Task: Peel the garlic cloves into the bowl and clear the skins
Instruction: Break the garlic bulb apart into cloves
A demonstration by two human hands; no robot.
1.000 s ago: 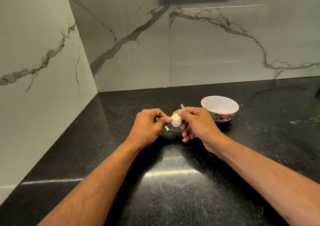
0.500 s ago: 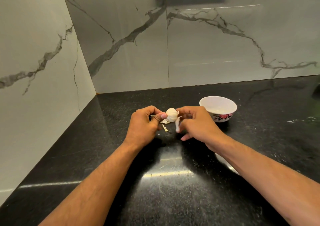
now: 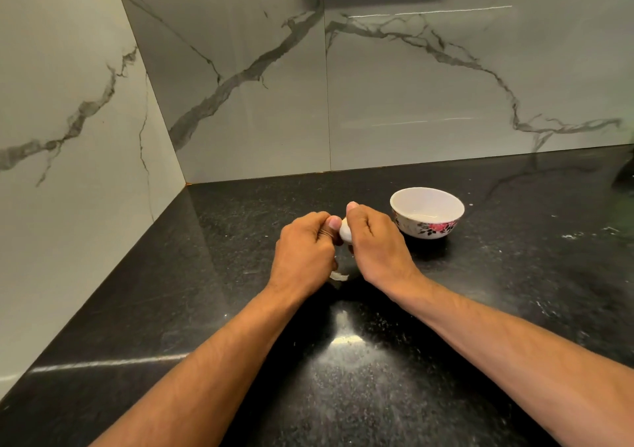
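Peeling: both hands closed in over the garlic, tighter than half a second ago.
Left hand: fingers curled, thumb pressed on the garlic's left side; grip is on the garlic.
Right hand: moved over the top, now covers most of it; grip wrapped round the garlic.
Garlic: held above the table, just left of the bowl, only a white sliver showing.
Skin scrap: on the table under the hands.
Bowl contents: no clove visible inside.
Read: skin loosening, task looks early, clearing not yet started.
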